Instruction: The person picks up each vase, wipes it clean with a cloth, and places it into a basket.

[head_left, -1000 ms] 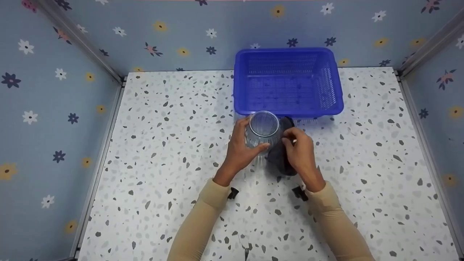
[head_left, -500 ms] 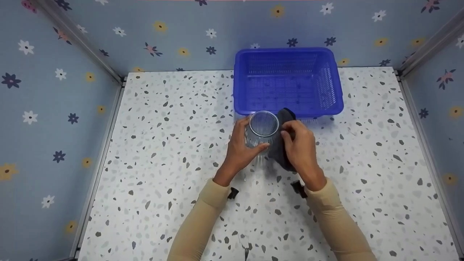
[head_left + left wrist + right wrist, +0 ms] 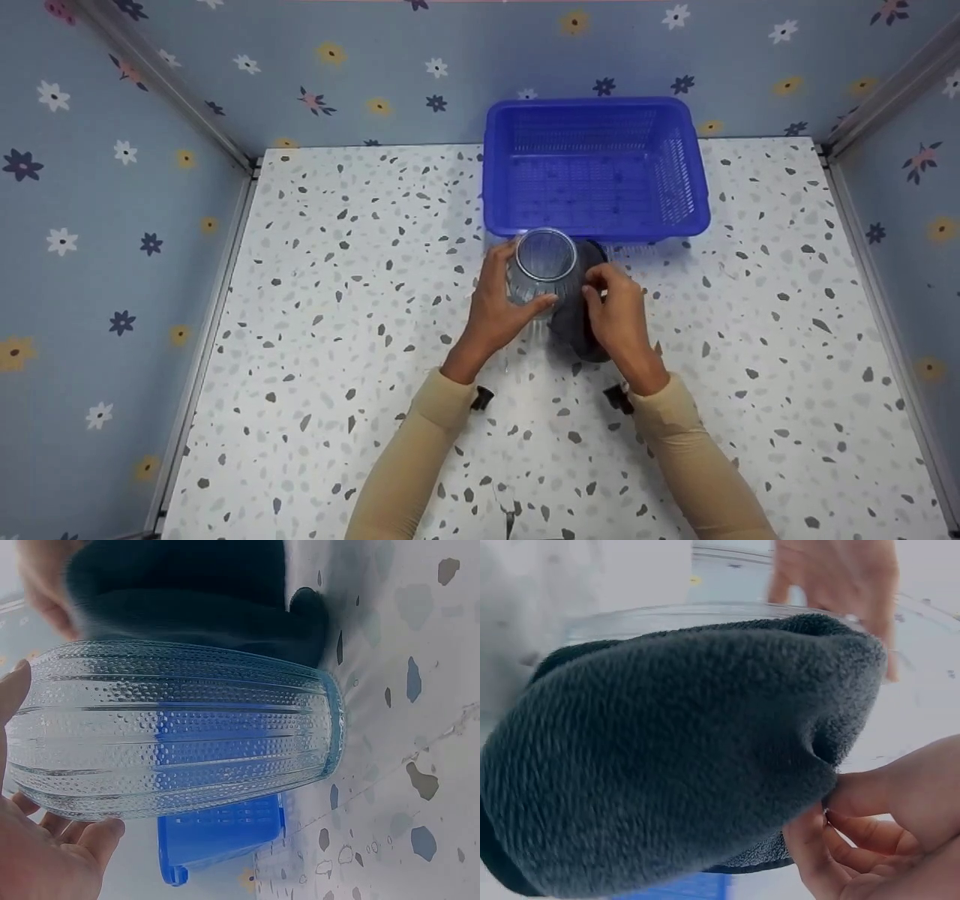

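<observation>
A clear ribbed glass vase (image 3: 180,727) with a dimpled surface stands upright on the speckled table, its round mouth facing up in the head view. My left hand (image 3: 501,304) grips its upper part, thumb on the near side and fingers round the far left. Against the vase's right side hangs a dark grey cloth (image 3: 667,757) with a fuzzy pile and a black edge. My right hand (image 3: 619,307) pinches this cloth between thumb and fingers, as the right wrist view shows. Part of the cloth is hidden behind the vase and the right hand.
A blue plastic basket (image 3: 497,180) with slotted walls stands just behind the vase, close to the back wall. Flower-patterned panels (image 3: 285,75) enclose the white speckled table (image 3: 337,300) at the back and both sides.
My right hand and the cloth moved up along the vase's side toward the basket, then back down toward me. The left hand and vase have stayed in place.
</observation>
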Demonstrator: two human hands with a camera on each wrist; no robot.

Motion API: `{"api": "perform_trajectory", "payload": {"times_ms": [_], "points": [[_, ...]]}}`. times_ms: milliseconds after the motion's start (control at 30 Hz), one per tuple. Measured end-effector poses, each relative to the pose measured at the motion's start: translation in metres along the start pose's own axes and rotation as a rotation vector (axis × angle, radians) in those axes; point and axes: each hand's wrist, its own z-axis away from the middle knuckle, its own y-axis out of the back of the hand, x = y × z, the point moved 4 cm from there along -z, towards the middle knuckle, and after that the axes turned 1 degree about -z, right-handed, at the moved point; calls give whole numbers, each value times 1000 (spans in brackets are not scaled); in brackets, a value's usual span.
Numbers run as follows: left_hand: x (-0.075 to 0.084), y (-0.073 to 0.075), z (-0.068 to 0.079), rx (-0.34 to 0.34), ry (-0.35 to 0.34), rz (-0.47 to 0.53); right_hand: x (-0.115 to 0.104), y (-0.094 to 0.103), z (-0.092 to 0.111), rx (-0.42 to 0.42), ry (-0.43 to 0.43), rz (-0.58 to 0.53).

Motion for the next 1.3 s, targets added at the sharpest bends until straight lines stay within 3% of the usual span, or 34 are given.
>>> {"api": "perform_trajectory", "payload": {"times_ms": [233,600,767,1033,1300], "points": [[-1,-1,1,-19,26,-5,32,-26,2,-80,-72,50],[-1,0,0,-6,26,5,40,-34,-1,-94,-82,63],[-1,0,0,-6,30,6,34,-28,0,-91,-73,40],[-1,1,0,-7,18,3,7,-5,0,1,-6,-42],[-1,0,1,-11,17,3,-19,11,-1,53,29,-45]]}}
